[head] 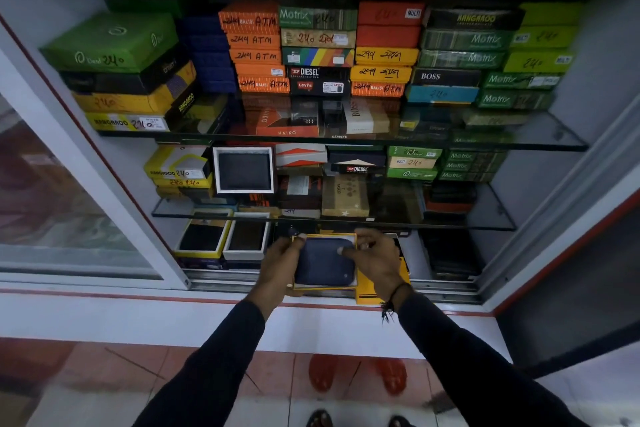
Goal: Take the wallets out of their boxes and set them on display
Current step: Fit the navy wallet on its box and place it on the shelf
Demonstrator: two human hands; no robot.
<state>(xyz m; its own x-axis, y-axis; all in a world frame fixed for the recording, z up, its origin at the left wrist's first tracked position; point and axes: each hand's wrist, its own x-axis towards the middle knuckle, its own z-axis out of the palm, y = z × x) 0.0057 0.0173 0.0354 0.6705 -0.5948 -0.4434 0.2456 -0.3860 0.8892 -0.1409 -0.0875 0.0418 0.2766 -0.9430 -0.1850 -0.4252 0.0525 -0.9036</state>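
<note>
Both hands pinch the open yellow box point(325, 236) holding a navy wallet point(323, 262), left hand point(277, 258) on its left edge, right hand point(375, 255) on the top-right, at the bottom shelf. I'd keep it tilted forward, next to the 2 open boxes point(225, 239).

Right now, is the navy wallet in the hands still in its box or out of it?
Still in. The navy wallet lies flat inside its open yellow-rimmed box, rim showing around it, held by left hand and right hand.
</note>
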